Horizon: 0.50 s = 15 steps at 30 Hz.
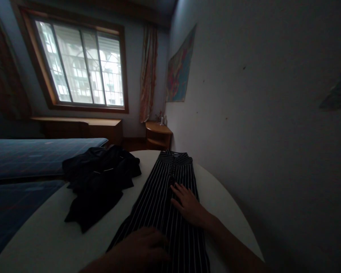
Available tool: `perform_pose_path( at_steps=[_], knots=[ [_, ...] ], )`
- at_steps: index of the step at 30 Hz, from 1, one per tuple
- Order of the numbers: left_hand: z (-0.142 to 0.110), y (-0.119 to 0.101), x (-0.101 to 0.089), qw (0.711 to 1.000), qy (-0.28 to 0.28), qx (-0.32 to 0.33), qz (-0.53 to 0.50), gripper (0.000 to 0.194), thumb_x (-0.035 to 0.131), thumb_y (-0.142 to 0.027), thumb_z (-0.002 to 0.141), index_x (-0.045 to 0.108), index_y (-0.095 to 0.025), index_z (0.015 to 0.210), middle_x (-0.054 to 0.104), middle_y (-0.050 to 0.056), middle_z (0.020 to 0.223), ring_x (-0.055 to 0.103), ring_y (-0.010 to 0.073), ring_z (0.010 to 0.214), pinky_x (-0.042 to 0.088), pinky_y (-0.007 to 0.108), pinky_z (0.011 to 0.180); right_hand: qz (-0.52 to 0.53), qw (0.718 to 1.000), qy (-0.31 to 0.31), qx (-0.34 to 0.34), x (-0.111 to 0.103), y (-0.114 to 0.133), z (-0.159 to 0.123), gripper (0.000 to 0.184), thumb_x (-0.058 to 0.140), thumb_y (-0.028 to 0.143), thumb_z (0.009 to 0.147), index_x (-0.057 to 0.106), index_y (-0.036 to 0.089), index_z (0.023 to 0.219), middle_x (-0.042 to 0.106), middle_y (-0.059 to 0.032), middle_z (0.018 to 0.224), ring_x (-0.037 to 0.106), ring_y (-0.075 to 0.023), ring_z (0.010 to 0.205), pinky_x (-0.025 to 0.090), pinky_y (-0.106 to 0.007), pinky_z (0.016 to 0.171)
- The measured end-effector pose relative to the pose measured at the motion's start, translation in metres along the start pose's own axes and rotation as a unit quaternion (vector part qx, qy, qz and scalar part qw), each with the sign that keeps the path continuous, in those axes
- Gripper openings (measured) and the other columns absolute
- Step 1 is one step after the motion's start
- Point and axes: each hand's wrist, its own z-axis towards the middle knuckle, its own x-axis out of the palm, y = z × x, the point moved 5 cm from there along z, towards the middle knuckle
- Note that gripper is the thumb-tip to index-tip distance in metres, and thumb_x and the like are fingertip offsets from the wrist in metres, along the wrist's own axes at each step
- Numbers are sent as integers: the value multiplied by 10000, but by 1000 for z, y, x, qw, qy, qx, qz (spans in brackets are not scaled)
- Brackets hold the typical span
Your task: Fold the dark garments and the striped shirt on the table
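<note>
A long black garment with thin white stripes (156, 193) lies stretched out lengthwise on the white round table (227, 204). Its narrower end, with slanting stripes and a front seam or opening, points away from me; whether it is a dress or trousers I cannot tell. My right hand (189, 204) rests flat on its middle, fingers spread. Lower down, my left hand (144, 242) is over the near part of the garment, dark and a bit blurred, with its fingers loosely stretched to the right. Neither hand visibly grips the cloth.
A crumpled heap of dark clothing (99, 178) lies on the table's left side. Beyond it is a bed with a blue plaid mattress (45, 155). A wall (258, 132) runs close along the right. A wooden corner shelf (159, 129) and a window (82, 64) are at the back.
</note>
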Motion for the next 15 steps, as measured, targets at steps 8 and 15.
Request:
perform_pose_path(
  at_steps=[8,15],
  knots=[
    [-24,79,-11,976,-30,-203,72,564,422,-492,994,301,-338,1524,203,72,1621,204,339,1475,231,606,1162,-32,999,4,-37,12,24,-11,831,384,713,901,212,239,1562,189,-111,1626,81,-330,1499,49,-558,1195],
    [-21,60,-2,956,62,-276,74,741,466,-614,922,221,-309,1551,39,90,1628,50,362,1486,157,610,1176,-20,994,57,-96,9,36,-13,821,419,753,864,167,382,1551,59,-72,1647,10,-374,1492,25,-653,1154]
  ],
)
